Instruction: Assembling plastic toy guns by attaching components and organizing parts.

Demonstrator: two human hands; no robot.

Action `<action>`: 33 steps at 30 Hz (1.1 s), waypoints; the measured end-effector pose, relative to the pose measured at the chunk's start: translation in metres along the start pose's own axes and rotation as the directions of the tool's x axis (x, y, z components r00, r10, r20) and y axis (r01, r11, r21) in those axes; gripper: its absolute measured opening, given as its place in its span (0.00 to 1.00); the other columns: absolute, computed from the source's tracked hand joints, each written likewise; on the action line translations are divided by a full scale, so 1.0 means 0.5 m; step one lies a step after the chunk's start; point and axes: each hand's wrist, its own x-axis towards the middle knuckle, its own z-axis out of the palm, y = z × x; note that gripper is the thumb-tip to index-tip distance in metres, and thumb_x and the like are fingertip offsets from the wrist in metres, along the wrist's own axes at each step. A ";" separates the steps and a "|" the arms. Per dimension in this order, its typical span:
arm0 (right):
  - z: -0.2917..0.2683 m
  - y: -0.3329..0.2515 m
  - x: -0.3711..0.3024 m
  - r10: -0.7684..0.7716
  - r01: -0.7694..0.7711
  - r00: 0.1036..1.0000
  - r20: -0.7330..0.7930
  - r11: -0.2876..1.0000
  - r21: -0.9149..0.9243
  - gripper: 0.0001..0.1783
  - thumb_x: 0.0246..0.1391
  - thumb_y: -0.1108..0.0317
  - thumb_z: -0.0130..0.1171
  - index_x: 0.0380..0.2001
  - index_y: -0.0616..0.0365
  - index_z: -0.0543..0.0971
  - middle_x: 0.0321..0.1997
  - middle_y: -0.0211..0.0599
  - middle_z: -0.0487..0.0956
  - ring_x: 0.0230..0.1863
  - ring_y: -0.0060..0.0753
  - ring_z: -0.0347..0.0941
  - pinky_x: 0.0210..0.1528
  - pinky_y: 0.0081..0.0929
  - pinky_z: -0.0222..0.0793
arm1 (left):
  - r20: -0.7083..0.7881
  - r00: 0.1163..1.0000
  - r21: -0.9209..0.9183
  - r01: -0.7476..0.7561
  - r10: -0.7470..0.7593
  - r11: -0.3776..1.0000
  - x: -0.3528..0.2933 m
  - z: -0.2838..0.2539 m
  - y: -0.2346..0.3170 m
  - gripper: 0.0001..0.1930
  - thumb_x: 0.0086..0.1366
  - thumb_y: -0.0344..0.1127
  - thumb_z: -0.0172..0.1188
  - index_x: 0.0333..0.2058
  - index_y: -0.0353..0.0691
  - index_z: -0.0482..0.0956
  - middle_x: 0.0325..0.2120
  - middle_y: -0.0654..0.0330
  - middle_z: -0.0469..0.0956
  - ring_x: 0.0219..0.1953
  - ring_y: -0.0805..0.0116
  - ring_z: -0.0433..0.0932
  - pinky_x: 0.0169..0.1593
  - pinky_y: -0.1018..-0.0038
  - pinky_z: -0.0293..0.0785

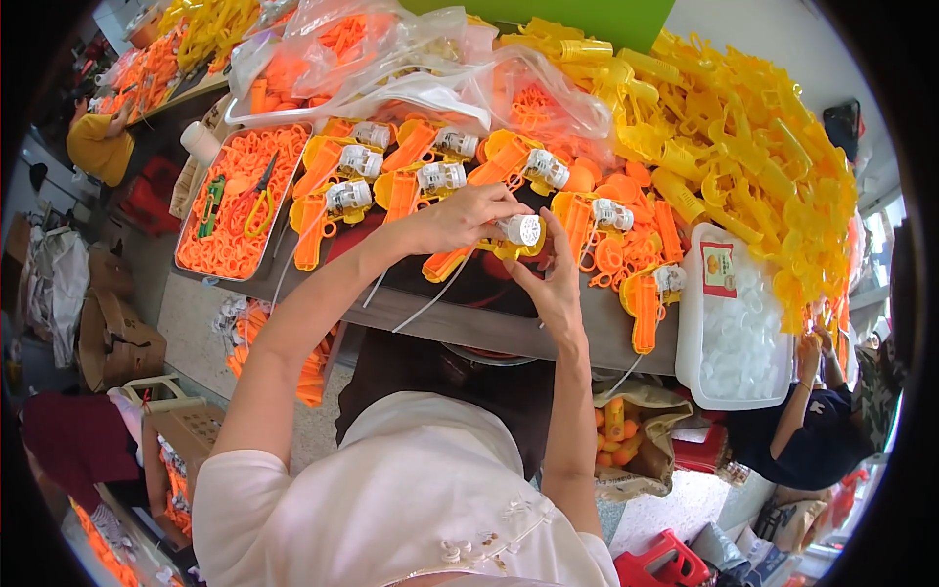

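Observation:
Over the table's front edge, my two hands hold one toy gun with an orange handle (pixel 447 264) and a yellow shell. My left hand (pixel 455 221) is closed round the back of its white cylinder (pixel 529 231), whose round, holed end faces right. The fingers of my right hand (pixel 550 293) pinch the yellow shell from the right and below. A thin pale tube (pixel 426 307) trails toward me beneath the toy. Several similar half-built toy guns (pixel 401 193) lie behind and to the left; another toy gun (pixel 643 311) lies at the right by the edge.
At the left, a metal tray (pixel 183 256) carries orange parts, scissors (pixel 260 201) and green-handled cutters (pixel 210 205). A white tub (pixel 690 367) of clear parts stands right, below heaped yellow pieces (pixel 743 137). Plastic bags (pixel 391 73) lie behind. Other people work on both sides.

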 end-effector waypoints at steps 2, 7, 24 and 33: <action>0.000 0.002 0.001 0.004 -0.004 1.000 0.004 1.000 -0.019 0.44 0.47 0.76 0.69 0.66 0.63 0.59 0.53 0.43 0.75 0.51 0.29 0.74 0.54 0.26 0.72 | -0.026 1.000 0.032 -0.012 0.012 0.999 -0.001 0.009 0.003 0.22 0.60 0.27 0.60 0.55 0.36 0.74 0.44 0.55 0.73 0.47 0.57 0.74 0.50 0.67 0.72; 0.018 0.023 0.001 0.007 0.006 0.997 -0.071 0.983 0.186 0.45 0.46 0.76 0.70 0.66 0.62 0.59 0.52 0.39 0.75 0.49 0.26 0.73 0.51 0.24 0.72 | -0.161 0.986 -0.010 0.035 -0.036 0.999 -0.014 0.030 0.016 0.22 0.61 0.27 0.60 0.55 0.37 0.74 0.43 0.54 0.75 0.46 0.57 0.76 0.50 0.67 0.72; 0.013 0.026 -0.006 0.026 -0.029 0.999 0.034 0.995 0.100 0.42 0.45 0.77 0.70 0.63 0.62 0.61 0.50 0.43 0.76 0.48 0.28 0.74 0.49 0.25 0.74 | -0.218 0.976 0.038 0.033 -0.024 0.999 -0.033 0.053 0.020 0.26 0.62 0.25 0.57 0.60 0.42 0.70 0.46 0.55 0.72 0.50 0.56 0.73 0.54 0.65 0.70; 0.015 -0.016 0.007 0.090 -0.087 0.994 0.055 0.995 -0.047 0.44 0.43 0.71 0.72 0.62 0.67 0.62 0.50 0.45 0.77 0.50 0.32 0.76 0.52 0.29 0.73 | 0.055 0.994 0.111 0.084 -0.091 0.990 -0.014 -0.016 0.036 0.30 0.62 0.28 0.58 0.63 0.50 0.67 0.41 0.58 0.71 0.44 0.60 0.73 0.50 0.66 0.70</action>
